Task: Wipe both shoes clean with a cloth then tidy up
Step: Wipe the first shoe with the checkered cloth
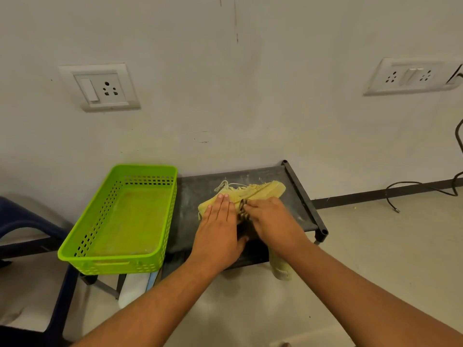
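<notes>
Mid-frame, the left hand (220, 222) lies flat, fingers straight, on the yellow shoe (264, 189); the right hand (271, 217) has its fingers curled round a striped cloth (242, 209).

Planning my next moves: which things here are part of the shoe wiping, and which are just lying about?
In the job: yellow shoe, striped cloth, left hand, right hand, green basket (maybe for tidying).
Lying about: blue chair, floor cable, wall sockets.

The left hand (220, 226) and right hand (273, 219) hide the shoe (260, 190) in part; the cloth (243, 209) barely shows.
</notes>
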